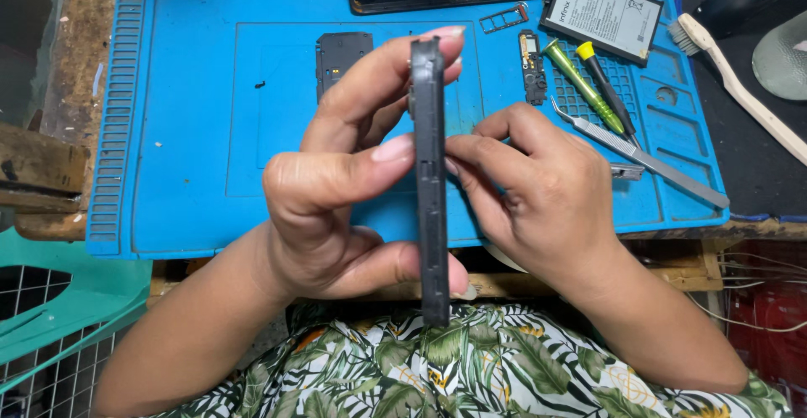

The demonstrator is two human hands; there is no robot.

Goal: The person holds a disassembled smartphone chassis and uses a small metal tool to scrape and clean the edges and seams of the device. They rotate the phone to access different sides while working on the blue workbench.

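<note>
my left hand (336,208) holds a dark phone body (431,183) edge-on & upright, above the near edge of the blue work mat (185,132). thumb is pressed on its left face, index fingertip curls over the top end, lower fingers wrap the bottom part. my right hand (538,191) is at the phone's right face, thumb & index fingertips pinched together vs its side edge abt halfway up; can't tell if they hold anything small.

on the mat: a black cover piece (340,55) near the mid back, a small black board (532,65) right of it, a sim tray (504,20) further back. a battery (603,10) lies at the far right corner. two screwdrivers w/ green & yellow handles (593,82) lie just beside metal tweezers (639,157) along the right side. a pale brush (740,82) rests off the mat's right edge.
</note>
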